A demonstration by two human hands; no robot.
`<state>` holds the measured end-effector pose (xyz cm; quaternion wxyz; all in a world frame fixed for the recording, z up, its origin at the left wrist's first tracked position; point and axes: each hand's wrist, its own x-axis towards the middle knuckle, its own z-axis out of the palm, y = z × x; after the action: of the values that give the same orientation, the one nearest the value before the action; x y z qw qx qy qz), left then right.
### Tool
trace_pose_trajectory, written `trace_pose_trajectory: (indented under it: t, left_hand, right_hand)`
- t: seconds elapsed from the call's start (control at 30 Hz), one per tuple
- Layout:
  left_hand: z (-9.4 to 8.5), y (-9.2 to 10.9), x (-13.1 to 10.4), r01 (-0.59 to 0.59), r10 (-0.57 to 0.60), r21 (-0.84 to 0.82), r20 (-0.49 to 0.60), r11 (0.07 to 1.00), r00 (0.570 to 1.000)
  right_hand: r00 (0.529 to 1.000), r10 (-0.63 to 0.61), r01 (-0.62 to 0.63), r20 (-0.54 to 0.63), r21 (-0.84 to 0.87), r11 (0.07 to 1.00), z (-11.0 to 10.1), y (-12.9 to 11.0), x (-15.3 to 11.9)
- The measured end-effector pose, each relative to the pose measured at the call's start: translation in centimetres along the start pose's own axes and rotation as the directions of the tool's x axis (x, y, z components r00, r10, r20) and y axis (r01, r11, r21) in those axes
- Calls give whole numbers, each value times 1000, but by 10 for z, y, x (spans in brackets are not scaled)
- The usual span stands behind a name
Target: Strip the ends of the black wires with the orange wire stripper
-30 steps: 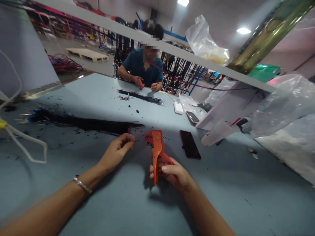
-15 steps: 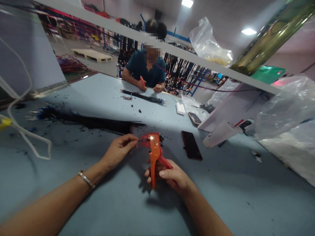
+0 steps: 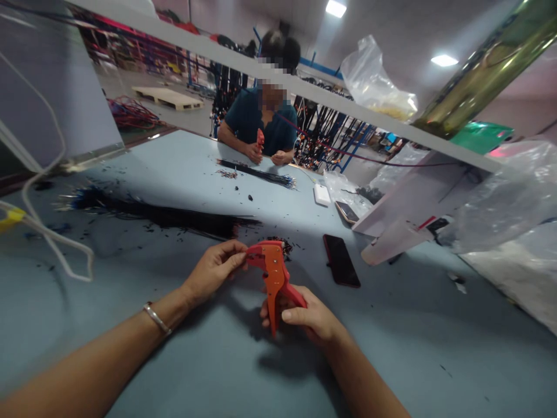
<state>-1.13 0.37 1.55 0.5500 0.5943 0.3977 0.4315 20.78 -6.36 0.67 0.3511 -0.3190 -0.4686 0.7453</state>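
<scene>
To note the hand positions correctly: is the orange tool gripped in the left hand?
No, the right hand grips the tool, while the left hand is at its front end.

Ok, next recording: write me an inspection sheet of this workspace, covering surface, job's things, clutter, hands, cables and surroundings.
Surface: blue-grey tabletop, strewn with small dark bits.
Job's things: orange-and-red hand tool, held above the tabletop; black wire bundle, lying beyond the left hand.
Clutter: scraps behind the tool's head; dark phone to the right.
Hands: right hand grips the tool's handles; left fingertips pinched at its head, anything between them too small to tell.
Cables: white cable looping at the left.
Surroundings: co-worker across the table, holding a red tool; plastic bag at upper right.
</scene>
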Motion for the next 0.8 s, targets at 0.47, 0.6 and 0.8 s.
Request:
trace_pose_trajectory:
  t: [0.47,0.6,0.8]
  left_hand:
    - [3,8,-1,-49,49,14,-1,999,999]
    - [2,5,-1,-60,60,24,15,998,998]
    - [2,3,-2,-66,66,14,18,998,998]
  right_hand:
    - [1000,-11,11,-1,-43,999,-4,-3,-2]
    - [1000,-4,5,9,-63,998,-4,-3,-1]
    - [1000,-10,12,29,-78,997,-2,-3,-1]
